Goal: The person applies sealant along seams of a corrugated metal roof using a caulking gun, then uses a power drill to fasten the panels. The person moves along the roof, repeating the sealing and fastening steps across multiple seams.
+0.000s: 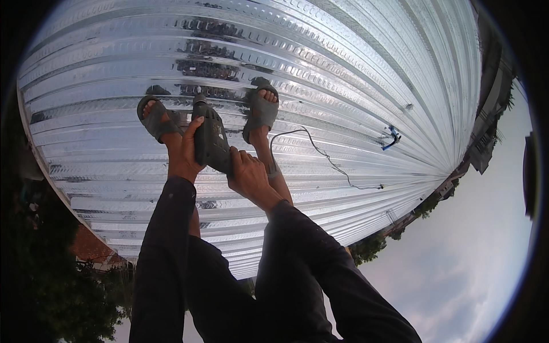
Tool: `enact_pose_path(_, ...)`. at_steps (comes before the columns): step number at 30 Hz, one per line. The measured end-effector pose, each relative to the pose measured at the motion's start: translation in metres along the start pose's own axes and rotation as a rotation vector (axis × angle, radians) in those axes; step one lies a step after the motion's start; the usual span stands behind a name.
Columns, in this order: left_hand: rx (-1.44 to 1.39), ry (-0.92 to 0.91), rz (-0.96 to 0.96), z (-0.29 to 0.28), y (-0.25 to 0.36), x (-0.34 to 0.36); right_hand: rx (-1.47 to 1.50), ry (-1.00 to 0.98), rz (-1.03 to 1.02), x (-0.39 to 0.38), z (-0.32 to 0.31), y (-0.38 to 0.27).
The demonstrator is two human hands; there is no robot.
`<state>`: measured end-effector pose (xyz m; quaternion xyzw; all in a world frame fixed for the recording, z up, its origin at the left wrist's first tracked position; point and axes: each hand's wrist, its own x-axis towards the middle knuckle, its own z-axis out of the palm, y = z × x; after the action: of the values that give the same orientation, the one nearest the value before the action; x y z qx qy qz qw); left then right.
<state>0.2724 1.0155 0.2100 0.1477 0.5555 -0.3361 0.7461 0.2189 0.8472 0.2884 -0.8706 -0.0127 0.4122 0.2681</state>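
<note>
A dark power drill points away from me between my sandaled feet, above a ribbed silver metal sheet surface. My left hand is closed on the front part of the drill, with the thumb up along its side near the chuck. My right hand grips the drill's rear end, fingers curled against it. A dark cord loops out beside my right foot and lies across the sheets toward the right. My left sandal and right sandal rest on the metal on either side.
A blue and dark tool or object lies on the sheets to the right, near a small pale bit. The sheets' curved edge runs along the left, with trees beyond. Rooftops, foliage and cloudy sky show past the right edge.
</note>
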Motion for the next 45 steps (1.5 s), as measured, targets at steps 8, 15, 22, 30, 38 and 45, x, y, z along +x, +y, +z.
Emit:
enact_pose_path(8, -0.106, 0.013, -0.023, 0.005, 0.023, 0.000, -0.034, 0.044, -0.043, 0.016, 0.000, -0.003)
enact_pose_path(15, 0.133, 0.199, 0.115, 0.037, 0.032, -0.018, -0.067, 0.011, -0.056, 0.029, -0.012, -0.004)
enact_pose_path(22, -0.255, -0.087, -0.108, -0.016, 0.022, 0.026, -0.139, -0.026, -0.061, 0.041, -0.022, -0.010)
enact_pose_path(30, 0.497, 0.300, 0.156, 0.016, 0.028, -0.013, -0.237, -0.024, -0.005, 0.046, -0.013, -0.022)
enact_pose_path(38, 0.821, 0.746, 0.348, 0.020, -0.015, -0.016, -0.306, -0.075, 0.014, 0.047, -0.006, -0.024)
enact_pose_path(45, 0.814, 0.781, 0.288, 0.032, -0.009, -0.009, -0.293, -0.133, 0.052, 0.059, -0.018, -0.021)
